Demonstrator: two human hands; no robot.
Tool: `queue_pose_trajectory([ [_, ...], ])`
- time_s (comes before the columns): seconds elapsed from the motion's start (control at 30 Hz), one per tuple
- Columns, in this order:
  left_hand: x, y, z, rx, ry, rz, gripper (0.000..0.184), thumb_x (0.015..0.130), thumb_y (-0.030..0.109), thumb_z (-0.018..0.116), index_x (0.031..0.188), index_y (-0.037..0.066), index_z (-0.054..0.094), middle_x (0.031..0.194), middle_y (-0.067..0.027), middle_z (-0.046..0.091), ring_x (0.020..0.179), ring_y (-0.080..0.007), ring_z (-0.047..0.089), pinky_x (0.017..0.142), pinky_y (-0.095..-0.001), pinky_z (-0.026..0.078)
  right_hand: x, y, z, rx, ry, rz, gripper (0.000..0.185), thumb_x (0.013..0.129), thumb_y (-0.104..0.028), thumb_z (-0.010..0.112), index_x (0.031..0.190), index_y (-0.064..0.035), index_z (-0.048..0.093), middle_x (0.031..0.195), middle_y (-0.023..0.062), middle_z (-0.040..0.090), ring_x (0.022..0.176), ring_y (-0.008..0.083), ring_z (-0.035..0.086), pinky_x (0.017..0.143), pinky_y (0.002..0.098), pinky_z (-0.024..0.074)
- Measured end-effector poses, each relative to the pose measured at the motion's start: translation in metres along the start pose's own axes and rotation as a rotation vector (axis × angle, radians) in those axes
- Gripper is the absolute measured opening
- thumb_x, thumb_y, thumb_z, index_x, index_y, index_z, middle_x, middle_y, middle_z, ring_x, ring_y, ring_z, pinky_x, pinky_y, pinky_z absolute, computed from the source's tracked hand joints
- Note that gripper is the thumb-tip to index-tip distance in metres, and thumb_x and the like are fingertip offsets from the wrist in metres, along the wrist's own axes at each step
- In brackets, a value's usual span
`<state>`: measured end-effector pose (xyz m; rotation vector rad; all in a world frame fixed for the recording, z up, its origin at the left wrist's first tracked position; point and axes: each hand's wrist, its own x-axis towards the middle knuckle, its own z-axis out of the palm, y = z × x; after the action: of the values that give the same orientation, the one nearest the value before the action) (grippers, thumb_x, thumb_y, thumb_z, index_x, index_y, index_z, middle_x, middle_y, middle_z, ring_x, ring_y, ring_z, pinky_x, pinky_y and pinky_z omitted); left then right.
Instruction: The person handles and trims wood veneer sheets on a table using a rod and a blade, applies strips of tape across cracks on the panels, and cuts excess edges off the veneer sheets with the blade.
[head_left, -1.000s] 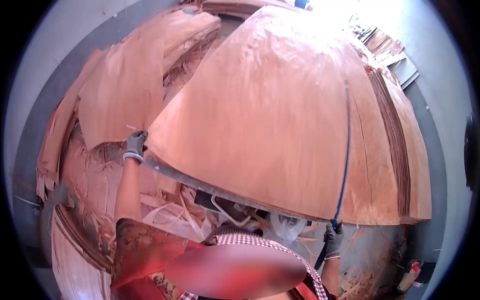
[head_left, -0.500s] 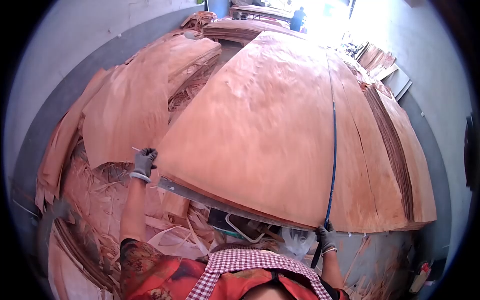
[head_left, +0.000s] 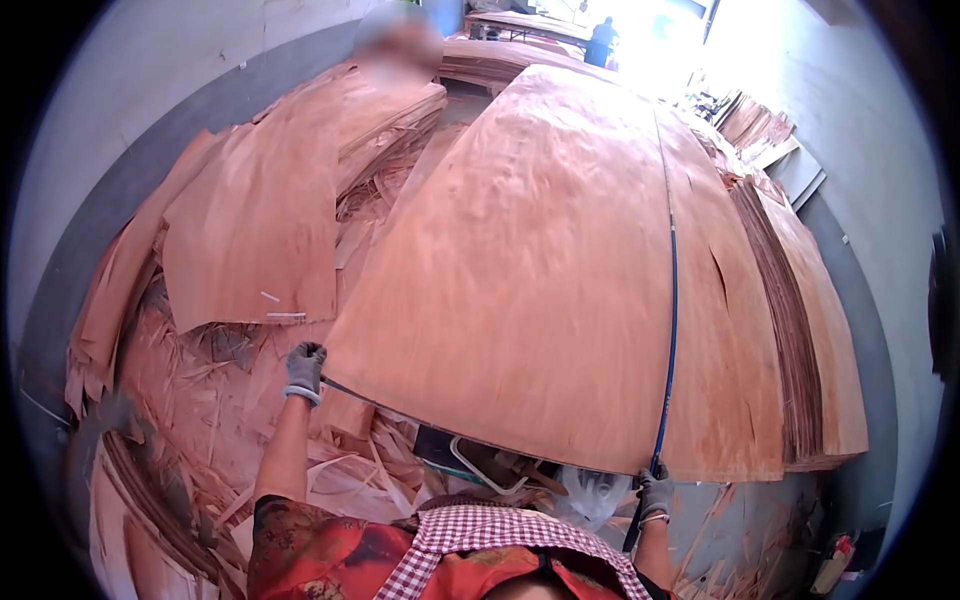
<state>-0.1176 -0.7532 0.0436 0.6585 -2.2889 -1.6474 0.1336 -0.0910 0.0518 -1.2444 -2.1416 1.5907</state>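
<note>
A large, thin reddish-brown wood veneer sheet (head_left: 510, 270) lies over the bench in front of me, slightly wavy. My left hand (head_left: 305, 370), in a grey glove, is closed on its near left corner. A long, thin dark blue rod (head_left: 671, 330) runs lengthwise over the veneer on the right. At the near edge, my right hand (head_left: 656, 490), also gloved, is closed around the lower end of this rod; whether it pinches the veneer too is hidden. Two small white strips (head_left: 287, 316) lie on the veneer stack (head_left: 255, 220) at the left.
More stacked veneer (head_left: 815, 350) stands along the right side. Torn veneer scraps (head_left: 220, 400) cover the floor at left. Under the near edge are a clear plastic bag (head_left: 592, 492) and a container with a pale rim (head_left: 490, 470). A person (head_left: 600, 42) stands far back.
My left hand has moved down and slightly right, from holding a white strip to gripping the veneer corner. The veneer's near edge has shifted toward me. My right hand is slightly lower.
</note>
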Motion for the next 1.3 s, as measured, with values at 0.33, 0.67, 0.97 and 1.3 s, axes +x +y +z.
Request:
queue_pose_trajectory([
  [0.33,0.026,-0.034,0.019,0.092,0.145,0.021,0.010,0.077,0.013,0.065,0.080,0.004,0.064,0.065,-0.0043,0.060,0.051,-0.0128,0.051,0.045,-0.0295,0.042,0.042,0.049,0.000,0.210,0.145,-0.119,0.034,0.077,-0.002,0.063,0.111,0.0007,0.058,0.087,0.0033,0.062,0.058,0.0102,0.052,0.046,0.0239,0.0411],
  [0.67,0.035,-0.031,0.017,-0.036,-0.029,-0.133,0.011,0.080,0.015,0.063,0.083,0.004,0.063,0.066,-0.0039,0.058,0.042,-0.0136,0.049,0.034,-0.0255,0.039,-0.004,0.005,-0.001,0.134,0.001,0.008,0.027,0.081,-0.013,0.063,0.108,-0.0136,0.059,0.064,0.0019,0.058,0.040,0.0096,0.045,0.034,0.0227,0.0311],
  [0.97,0.015,0.187,-0.013,-0.595,-0.267,-0.096,0.005,0.086,0.009,0.058,0.084,0.007,0.061,0.064,0.0025,0.054,0.041,-0.0032,0.041,0.032,-0.0154,0.028,-0.005,-0.021,-0.007,0.331,-0.260,0.117,0.037,0.082,-0.016,0.061,0.118,-0.0251,0.055,0.061,0.0025,0.057,0.038,0.0112,0.047,0.032,0.0232,0.0342],
  [1.3,0.023,0.113,-0.032,-0.009,-0.179,0.053,0.016,0.084,0.021,0.063,0.083,0.005,0.061,0.063,-0.0001,0.055,0.041,-0.0098,0.045,0.034,-0.0249,0.036,0.051,0.033,-0.007,0.278,-0.088,-0.187,0.021,0.076,-0.003,0.063,0.095,-0.0097,0.057,0.070,-0.0011,0.054,0.048,0.0087,0.048,0.040,0.0221,0.0405],
])
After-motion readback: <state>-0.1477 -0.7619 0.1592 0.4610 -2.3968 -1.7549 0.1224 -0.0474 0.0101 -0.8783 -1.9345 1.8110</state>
